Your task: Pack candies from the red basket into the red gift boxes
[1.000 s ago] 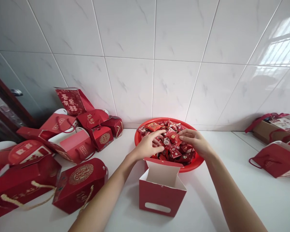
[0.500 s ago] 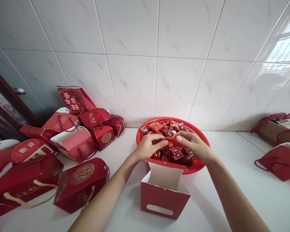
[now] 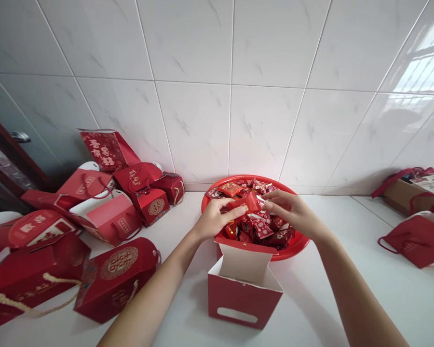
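My left hand (image 3: 214,219) pinches a red wrapped candy packet (image 3: 251,202) between thumb and fingers, above the heap of candies. Just to the right of that packet, my right hand (image 3: 291,212) has its fingers stretched out and slightly apart, with nothing seen in them. Below both hands, a red plastic basket (image 3: 304,243) holds many small candies (image 3: 263,229) in red wrappers. In front of the basket stands a red cardboard box (image 3: 244,301) with its top open and a white slot in its near side. The bottom of its inside is hidden.
On the left stand several red gift boxes, among them one with a round gold emblem (image 3: 119,274) and an upright one (image 3: 110,149) at the back. To the right are a red box with a cord handle (image 3: 415,241) and a brown carton (image 3: 401,193). A tiled wall (image 3: 264,130) rises behind.
My right fingers have come off the red candy packet and spread a little. My left hand keeps the packet, now tilted upward. The view has shifted slightly.
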The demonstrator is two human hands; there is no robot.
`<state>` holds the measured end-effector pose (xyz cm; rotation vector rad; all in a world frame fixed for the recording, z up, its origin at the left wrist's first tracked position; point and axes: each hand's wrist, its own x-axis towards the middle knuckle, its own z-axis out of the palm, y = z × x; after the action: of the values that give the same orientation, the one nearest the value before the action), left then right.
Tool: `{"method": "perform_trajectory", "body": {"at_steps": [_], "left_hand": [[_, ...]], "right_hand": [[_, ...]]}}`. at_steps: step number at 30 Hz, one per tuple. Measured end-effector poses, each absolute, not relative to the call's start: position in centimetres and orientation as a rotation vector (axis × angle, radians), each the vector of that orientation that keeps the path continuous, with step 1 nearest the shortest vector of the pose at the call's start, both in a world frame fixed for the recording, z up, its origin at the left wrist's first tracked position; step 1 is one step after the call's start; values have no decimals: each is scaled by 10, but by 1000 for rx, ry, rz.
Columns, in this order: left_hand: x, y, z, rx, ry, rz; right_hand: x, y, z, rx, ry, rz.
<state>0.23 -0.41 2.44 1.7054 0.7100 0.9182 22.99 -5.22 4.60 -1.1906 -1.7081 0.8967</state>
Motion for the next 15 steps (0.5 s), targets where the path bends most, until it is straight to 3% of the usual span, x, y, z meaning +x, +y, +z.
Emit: {"method": "perform_trajectory", "body": {"at_steps": [7, 15], "left_hand": [[4, -1, 23, 1361, 732, 1089], [5, -2, 22, 1338, 774, 1086]], "right_hand": [[271, -50, 43, -1533, -1824, 701], [234, -46, 34, -1801, -2250, 550]]}}
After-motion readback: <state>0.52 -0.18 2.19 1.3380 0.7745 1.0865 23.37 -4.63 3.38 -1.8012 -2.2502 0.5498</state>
